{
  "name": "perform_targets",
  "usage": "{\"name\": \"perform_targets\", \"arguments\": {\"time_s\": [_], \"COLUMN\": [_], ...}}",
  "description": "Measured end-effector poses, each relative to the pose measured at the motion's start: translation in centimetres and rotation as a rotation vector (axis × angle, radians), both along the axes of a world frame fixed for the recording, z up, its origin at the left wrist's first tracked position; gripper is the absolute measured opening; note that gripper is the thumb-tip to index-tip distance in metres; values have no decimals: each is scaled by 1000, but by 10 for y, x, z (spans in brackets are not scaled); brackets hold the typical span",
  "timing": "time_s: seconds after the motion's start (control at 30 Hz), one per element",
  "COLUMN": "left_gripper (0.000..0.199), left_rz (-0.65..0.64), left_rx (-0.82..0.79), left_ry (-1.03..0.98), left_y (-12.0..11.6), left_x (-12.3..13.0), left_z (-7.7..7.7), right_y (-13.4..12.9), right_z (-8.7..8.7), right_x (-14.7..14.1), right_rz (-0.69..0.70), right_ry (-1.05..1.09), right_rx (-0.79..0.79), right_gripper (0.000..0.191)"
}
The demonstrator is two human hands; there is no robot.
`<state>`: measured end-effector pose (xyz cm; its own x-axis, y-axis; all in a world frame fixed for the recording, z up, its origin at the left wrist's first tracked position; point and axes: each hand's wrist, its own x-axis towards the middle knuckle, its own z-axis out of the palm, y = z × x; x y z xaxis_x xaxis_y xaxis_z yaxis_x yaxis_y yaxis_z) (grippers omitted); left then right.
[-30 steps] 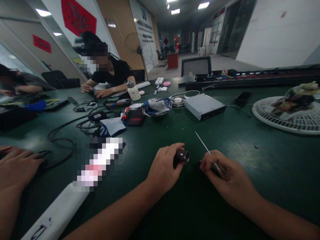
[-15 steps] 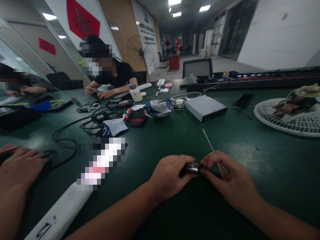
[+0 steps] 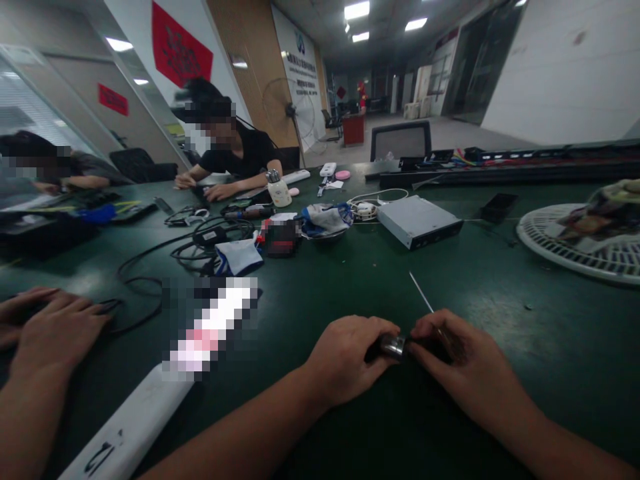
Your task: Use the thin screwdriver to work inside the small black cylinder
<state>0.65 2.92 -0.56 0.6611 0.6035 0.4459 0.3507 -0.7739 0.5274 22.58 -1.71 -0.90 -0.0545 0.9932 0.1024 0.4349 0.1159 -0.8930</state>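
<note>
My left hand is closed around a small, shiny, dark metal cylinder above the green table. Most of the cylinder's left part is hidden by my fingers. My right hand is closed too, with a screwdriver tucked in it. The screwdriver's thin shaft points forward and up to the left, away from the cylinder, and its brownish handle lies partly hidden in my palm. My right thumb and index finger meet at the cylinder's right end; whether they pinch a small part there, I cannot tell.
At the left lie a co-worker's hands and a long white device with a blurred-out end. Farther back are a grey disc drive, a bowl with a cloth, cables, and a white basket. Another person sits opposite.
The whole view has shifted slightly, so things appear a little farther right and lower. The screwdriver's handle has sunk deeper behind my right fingers. Both hands stay at the cylinder.
</note>
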Motion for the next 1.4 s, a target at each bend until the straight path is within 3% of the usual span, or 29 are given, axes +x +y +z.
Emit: {"name": "perform_targets", "arguments": {"time_s": [0.27, 0.5, 0.73, 0.93, 1.07, 1.2, 1.4], "left_gripper": [30, 28, 35, 34, 33, 30, 33], "left_rz": [-53, -37, 234, 353, 316, 236, 228], "left_rx": [17, 11, -101, -152, -148, -109, -75], "left_ry": [11, -18, -50, -108, -110, -77, -70], "left_y": [-2, -1, 0, 3, 4, 2, 2], "left_x": [0, 1, 2, 2, 2, 2, 1], "left_z": [2, 3, 6, 9, 8, 9, 8], "right_y": [-2, 0, -6, -11, -10, -10, -11], "right_z": [7, 7, 8, 13, 17, 19, 20], "right_x": [-4, -4, 2, 7, 5, 2, 2], "right_rz": [72, 106, 19, 181, 283, 284, 331], "right_ry": [-193, -215, -28, 126, 109, 61, 77], "right_rx": [14, 73, 178, 367, 342, 300, 292], "right_gripper": [9, 9, 36, 33, 25, 23, 26]}}
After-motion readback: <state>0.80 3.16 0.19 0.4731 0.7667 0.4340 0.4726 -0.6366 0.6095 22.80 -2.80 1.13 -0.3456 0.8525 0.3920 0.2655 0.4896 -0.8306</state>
